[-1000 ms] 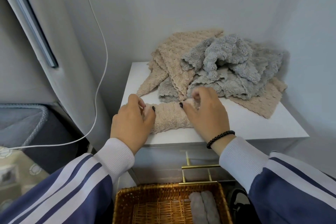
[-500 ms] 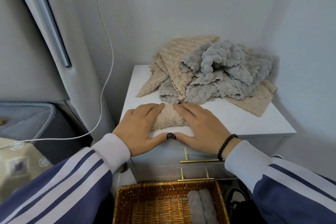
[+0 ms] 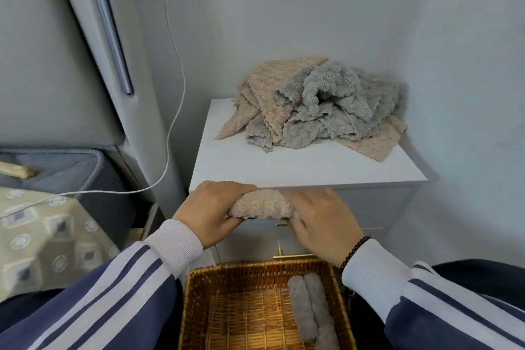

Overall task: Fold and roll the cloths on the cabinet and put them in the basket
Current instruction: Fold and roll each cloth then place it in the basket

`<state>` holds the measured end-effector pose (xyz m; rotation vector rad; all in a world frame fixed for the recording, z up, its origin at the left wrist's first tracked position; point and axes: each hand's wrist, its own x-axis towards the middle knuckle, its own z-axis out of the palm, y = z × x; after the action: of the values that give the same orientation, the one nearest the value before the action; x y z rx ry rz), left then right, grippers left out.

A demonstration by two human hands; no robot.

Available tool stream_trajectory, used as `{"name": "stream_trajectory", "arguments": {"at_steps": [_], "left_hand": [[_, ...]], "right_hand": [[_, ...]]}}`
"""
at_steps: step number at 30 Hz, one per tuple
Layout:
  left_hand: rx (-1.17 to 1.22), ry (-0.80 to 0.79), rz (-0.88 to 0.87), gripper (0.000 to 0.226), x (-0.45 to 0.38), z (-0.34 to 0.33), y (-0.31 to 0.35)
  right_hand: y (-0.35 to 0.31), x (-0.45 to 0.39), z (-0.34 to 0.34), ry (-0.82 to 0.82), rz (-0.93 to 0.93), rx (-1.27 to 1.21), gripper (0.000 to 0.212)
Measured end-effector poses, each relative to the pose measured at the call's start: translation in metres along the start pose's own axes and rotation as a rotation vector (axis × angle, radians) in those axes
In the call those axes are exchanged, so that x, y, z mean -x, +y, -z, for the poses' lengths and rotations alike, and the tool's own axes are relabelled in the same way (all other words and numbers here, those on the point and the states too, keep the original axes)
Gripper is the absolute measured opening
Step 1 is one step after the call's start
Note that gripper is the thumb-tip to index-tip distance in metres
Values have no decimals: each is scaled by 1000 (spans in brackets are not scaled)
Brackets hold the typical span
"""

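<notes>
Your left hand (image 3: 211, 212) and right hand (image 3: 319, 224) grip the rolled beige waffle cloth (image 3: 261, 207) by its ends, which your curled fingers hide; the woven wicker basket (image 3: 199, 287) is cut off below.

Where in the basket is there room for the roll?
The basket's left and middle floor is bare, beside two grey rolls along its right wall. The cabinet's front strip is bare too; its back is crowded with piled cloths.

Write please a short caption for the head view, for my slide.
Both hands hold a rolled beige cloth above the wicker basket; unfolded cloths wait on the cabinet.
</notes>
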<state>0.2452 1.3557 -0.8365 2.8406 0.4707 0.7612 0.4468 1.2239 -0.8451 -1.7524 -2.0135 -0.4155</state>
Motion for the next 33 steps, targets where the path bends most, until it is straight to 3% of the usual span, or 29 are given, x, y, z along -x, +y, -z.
{"name": "stream_trajectory", "arguments": {"at_steps": [3, 5, 8, 12, 17, 21, 26, 33], "left_hand": [[90, -162, 143, 29, 14, -5, 9], [18, -338, 231, 30, 18, -14, 9], [-114, -628, 247, 27, 21, -40, 17], [-112, -804, 271, 24, 40, -88, 25], [37, -883, 384, 26, 73, -141, 24], [90, -948, 475, 33, 92, -179, 30], [173, -965, 540, 40, 110, -226, 34], [511, -836, 794, 44, 127, -283, 57]], "right_hand": [[-22, 35, -5, -152, -191, -200, 36], [-34, 54, -12, -340, -376, -261, 35], [-45, 80, -29, -586, -518, -257, 30], [-51, 106, -58, -748, -692, -297, 26], [-66, 138, -94, -937, -920, -385, 29], [-80, 160, -119, -1125, -980, -408, 33], [-82, 175, -145, -1138, -1090, -382, 32], [-60, 195, -158, -1125, -1255, -376, 43]]}}
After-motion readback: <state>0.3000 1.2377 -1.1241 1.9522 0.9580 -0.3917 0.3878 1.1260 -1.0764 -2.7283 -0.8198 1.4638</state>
